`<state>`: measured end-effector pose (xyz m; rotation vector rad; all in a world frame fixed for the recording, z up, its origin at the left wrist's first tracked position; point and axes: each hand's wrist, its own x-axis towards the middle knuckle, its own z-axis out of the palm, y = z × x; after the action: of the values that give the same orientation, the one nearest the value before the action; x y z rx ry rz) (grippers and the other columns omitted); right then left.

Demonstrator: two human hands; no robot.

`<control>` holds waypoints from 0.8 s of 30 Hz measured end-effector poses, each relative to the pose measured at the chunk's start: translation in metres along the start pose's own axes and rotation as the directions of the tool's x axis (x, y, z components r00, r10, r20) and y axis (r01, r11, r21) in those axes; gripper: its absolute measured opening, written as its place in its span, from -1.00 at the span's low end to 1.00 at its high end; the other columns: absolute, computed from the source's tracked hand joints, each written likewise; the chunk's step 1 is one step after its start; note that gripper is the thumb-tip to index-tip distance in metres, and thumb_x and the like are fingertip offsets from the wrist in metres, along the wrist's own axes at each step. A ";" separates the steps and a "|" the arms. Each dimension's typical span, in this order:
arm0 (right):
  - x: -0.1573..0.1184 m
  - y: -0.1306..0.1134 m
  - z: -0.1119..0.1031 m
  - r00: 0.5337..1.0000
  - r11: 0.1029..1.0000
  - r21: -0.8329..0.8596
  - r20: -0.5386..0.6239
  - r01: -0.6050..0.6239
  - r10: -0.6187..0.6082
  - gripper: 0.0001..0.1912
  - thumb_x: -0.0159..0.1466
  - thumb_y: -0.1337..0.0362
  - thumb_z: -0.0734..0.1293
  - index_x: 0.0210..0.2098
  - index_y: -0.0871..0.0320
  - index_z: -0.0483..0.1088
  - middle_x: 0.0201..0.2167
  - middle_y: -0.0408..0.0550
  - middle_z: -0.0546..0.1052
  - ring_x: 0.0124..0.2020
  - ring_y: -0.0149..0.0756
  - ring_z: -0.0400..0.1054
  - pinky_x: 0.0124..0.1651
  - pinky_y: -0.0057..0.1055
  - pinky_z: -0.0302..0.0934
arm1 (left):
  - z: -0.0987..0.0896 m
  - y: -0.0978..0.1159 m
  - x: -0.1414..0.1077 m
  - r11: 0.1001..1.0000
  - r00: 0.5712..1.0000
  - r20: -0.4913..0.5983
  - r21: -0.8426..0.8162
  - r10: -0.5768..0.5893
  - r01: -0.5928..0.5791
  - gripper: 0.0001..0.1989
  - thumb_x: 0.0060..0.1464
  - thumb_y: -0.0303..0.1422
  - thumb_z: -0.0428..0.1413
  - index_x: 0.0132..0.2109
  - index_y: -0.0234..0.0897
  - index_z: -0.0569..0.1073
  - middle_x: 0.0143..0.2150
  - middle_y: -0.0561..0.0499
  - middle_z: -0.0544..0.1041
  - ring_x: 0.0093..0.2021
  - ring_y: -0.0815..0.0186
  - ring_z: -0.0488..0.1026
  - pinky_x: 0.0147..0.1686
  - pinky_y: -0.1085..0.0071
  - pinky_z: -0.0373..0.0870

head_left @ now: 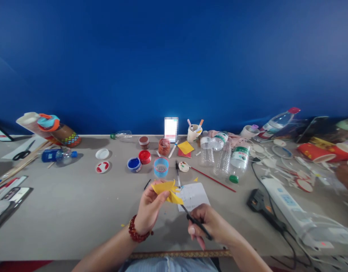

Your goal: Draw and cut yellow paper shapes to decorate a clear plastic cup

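Yellow paper (168, 189), creased and cut, held up off the table at the fingertips of the left hand (151, 206). Left hand: thumb pressed over the paper, fingers curled behind, pinch closed on it; bead bracelet (136, 229) on that wrist. Right hand (208, 221), to the right of the left and a bit nearer the body: fingers wrapped round black scissors (201, 225), tips aimed at the paper's lower right corner. Can't tell if blades touch it or how far they're apart.

White sheet (198, 192) lies flat just beyond the right hand. Beyond the left hand: blue cup (161, 170), with blue paint jar (134, 165) to its left and red paint jar (145, 156) behind. Yellow square (186, 147) further out, overlapping a red one. Red-handled brush (213, 179) beyond the right hand. Well right of the right hand: glue gun (266, 212), then white power strip (293, 211).
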<state>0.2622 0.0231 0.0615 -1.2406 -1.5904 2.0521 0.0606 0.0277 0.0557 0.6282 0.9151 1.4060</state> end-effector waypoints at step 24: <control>0.008 0.004 0.006 1.000 1.000 -0.014 0.010 -0.006 0.006 -0.42 -0.03 -0.18 0.45 -0.69 0.24 0.33 -0.81 -0.18 0.35 -0.79 -0.50 0.22 -0.70 -0.61 -0.08 | 0.002 -0.012 -0.005 0.996 0.997 -0.071 -0.083 0.020 -0.026 -0.66 -0.13 -0.27 0.37 -0.18 -0.29 0.54 -0.29 -0.04 0.63 -0.33 0.29 0.56 -0.26 0.37 0.51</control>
<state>0.2542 0.0229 0.0543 -1.2431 -1.6100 2.0573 0.0694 0.0219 0.0475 0.5308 0.9020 1.4874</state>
